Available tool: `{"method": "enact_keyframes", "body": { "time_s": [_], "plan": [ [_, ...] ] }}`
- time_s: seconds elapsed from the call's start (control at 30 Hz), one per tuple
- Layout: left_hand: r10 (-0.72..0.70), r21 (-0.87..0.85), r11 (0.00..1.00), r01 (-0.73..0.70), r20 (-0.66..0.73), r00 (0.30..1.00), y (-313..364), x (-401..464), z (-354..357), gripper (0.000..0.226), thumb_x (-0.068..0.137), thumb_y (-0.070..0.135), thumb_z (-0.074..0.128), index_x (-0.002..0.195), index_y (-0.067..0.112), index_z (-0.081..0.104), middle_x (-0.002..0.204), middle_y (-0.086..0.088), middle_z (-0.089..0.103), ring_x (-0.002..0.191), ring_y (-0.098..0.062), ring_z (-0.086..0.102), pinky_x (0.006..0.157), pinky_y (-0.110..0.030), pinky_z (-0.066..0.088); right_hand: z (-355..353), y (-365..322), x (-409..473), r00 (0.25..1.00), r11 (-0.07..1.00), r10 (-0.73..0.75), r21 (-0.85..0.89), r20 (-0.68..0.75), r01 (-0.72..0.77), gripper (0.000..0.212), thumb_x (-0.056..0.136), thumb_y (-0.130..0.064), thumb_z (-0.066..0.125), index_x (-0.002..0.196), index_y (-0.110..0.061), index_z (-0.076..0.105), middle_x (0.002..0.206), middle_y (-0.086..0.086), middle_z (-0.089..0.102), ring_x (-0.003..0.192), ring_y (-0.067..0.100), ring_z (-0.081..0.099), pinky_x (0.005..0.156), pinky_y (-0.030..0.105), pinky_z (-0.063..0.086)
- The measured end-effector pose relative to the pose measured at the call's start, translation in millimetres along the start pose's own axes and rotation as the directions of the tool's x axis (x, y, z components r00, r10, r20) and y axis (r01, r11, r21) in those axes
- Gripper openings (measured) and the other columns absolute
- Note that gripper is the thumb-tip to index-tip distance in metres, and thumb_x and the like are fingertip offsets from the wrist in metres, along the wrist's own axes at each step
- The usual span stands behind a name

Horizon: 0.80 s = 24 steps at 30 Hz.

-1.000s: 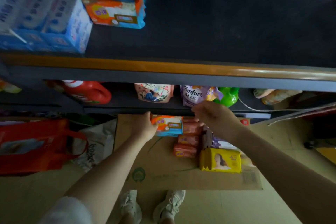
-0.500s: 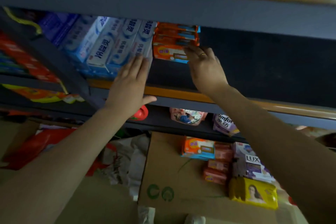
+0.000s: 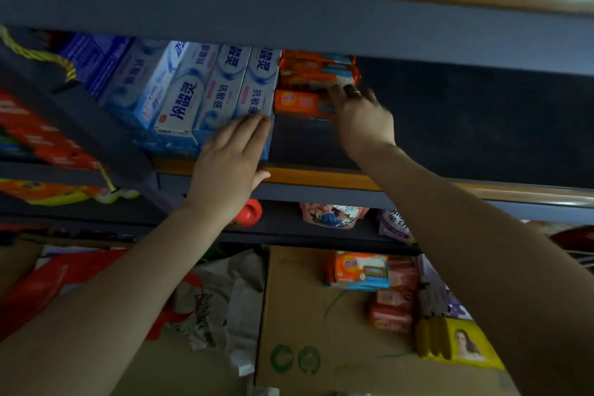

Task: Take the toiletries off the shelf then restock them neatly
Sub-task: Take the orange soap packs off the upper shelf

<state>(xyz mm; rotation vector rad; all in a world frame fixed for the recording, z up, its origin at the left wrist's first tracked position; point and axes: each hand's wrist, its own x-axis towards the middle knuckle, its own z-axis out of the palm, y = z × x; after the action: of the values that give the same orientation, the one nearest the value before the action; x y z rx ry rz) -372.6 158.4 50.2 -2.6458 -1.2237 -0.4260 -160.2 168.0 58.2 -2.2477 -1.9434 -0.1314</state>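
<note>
Head view, left hand point(image 3: 229, 164) flat with straight fingers against glossy toothpaste cartons point(image 3: 205, 90) on the shelf point(image 3: 321, 178), right hand point(image 3: 361, 116) just beside them pinching an orange soap pack point(image 3: 302, 103), more packs stacked above.

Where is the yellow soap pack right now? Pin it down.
In the head view the yellow soap pack lies low on the right, on the flattened cardboard on the floor, just below the small orange soap bars and beside the person's right forearm.
</note>
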Motion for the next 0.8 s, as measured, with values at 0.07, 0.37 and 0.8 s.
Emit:
{"method": "enact_keyframes", "body": {
  "time_s": [0.07,0.37,0.8],
  "plan": [
    [0.002,-0.026,1.000,-0.001,0.025,1.000,-2,-1,0,0.085,0.058,0.031,0.084,0.128,-0.003,0.050,0.128,-0.021,0.055,0.115,-0.039,0.054,0.094,-0.050,0.044,-6,4,-6,0.999,0.988,0.033,0.153,-0.008,-0.032,0.045,0.092,-0.021,0.053,0.135,-0.018,0.039,0.130,0.007,0.051,0.118,0.030,0.043,0.081,0.039,0.046],
    [-0.089,-0.562,0.817,0.128,0.098,0.991,7,-9,-29,0.093,0.072,0.074,0.043,0.132,0.003,0.044,0.131,-0.014,0.051,0.124,-0.027,0.043,0.102,-0.035,0.035,-71,26,-106,0.992,0.697,-0.037,0.714,0.123,-0.062,0.039,0.079,-0.021,0.070,0.114,-0.020,0.054,0.101,-0.010,0.055,0.085,-0.002,0.055,0.074,0.002,0.039],
    [-0.091,-0.877,0.432,0.210,0.189,0.978,47,-58,-37,0.036,0.063,0.048,0.070,0.091,0.026,0.061,0.085,0.026,0.060,0.077,0.016,0.056,0.069,-0.002,0.040,-33,17,-182,0.865,0.173,-0.023,0.854,0.501,-0.490,0.035,0.070,-0.017,0.069,0.104,-0.013,0.060,0.102,0.008,0.068,0.092,0.018,0.067,0.080,0.030,0.056]
  ]
}}
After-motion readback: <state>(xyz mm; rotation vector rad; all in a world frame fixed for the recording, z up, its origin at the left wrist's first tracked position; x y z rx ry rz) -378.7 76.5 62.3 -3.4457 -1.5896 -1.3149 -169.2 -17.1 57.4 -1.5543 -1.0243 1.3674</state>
